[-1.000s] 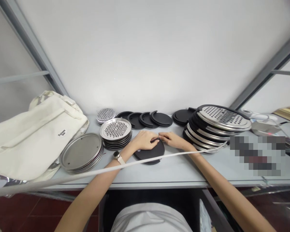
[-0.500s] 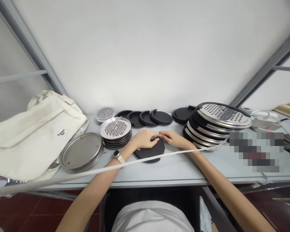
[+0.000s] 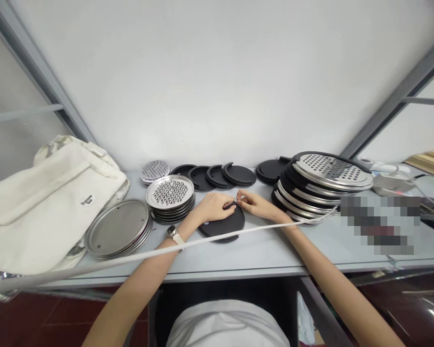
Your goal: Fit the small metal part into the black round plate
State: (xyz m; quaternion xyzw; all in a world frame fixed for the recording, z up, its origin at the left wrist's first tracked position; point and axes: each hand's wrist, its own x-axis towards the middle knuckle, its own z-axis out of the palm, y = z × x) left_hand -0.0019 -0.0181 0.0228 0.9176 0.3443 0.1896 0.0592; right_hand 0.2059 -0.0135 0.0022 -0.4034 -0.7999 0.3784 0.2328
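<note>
A black round disc (image 3: 226,225) with a raised partial rim lies on the table in front of me. My left hand (image 3: 214,207) reaches across its upper left, with fingers and thumb closed at the far edge. At that same edge my right hand (image 3: 255,203) has its thumb and fingertips pinched together, close to the left fingertips. Something small and pale seems to sit between the fingertips; it is too small to name. To the left of my left hand stands a stack of round metal grater plates (image 3: 170,193).
Plain metal discs (image 3: 117,226) are stacked at left beside a cream bag (image 3: 50,202). Several black discs (image 3: 238,174) line the wall. Large perforated metal plates with black rims (image 3: 329,168) are piled at right. A white cable (image 3: 202,238) crosses above my forearms.
The view has shifted slightly. My right fingertips have lifted and bent into a tighter pinch at the disc's edge. My left hand stays over the disc.
</note>
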